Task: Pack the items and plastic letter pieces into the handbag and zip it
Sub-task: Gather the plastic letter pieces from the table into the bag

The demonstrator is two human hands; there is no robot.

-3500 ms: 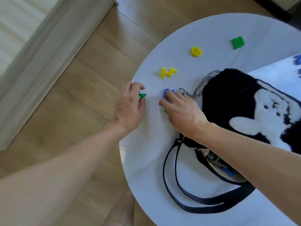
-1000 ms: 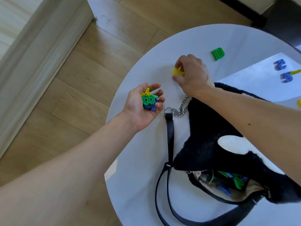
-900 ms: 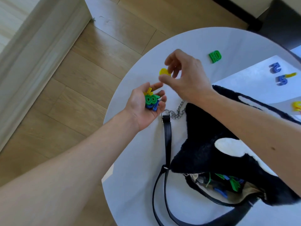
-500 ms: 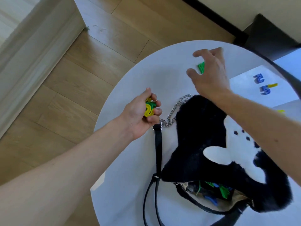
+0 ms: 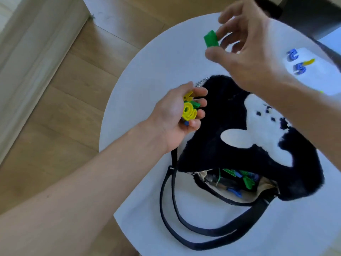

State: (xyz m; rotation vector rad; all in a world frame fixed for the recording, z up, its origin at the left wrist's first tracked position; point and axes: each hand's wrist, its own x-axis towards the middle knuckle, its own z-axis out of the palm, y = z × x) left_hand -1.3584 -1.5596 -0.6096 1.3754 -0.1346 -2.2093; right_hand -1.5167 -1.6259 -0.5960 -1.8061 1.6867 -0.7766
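A black furry handbag (image 5: pixel 217 126) with a white rabbit patch lies on the round white table (image 5: pixel 147 71). Its zip is open at the near side, and green and blue plastic pieces (image 5: pixel 238 179) show inside. My left hand (image 5: pixel 177 115) hovers at the bag's left edge, cupped around a bunch of yellow, green and blue letter pieces (image 5: pixel 189 109). My right hand (image 5: pixel 247 45) is raised above the table's far side and pinches a green piece (image 5: pixel 211 38) between thumb and fingertips.
Two blue pieces (image 5: pixel 296 61) and a yellow one (image 5: pixel 309 61) lie on the table at the far right. The bag's black strap (image 5: pixel 171 209) loops toward the near table edge. Wood floor lies to the left, a dark object at the top right.
My right hand has picked the green piece off the far side of the table and lifted it. My left hand stays closed around its pieces and has drifted toward the bag.
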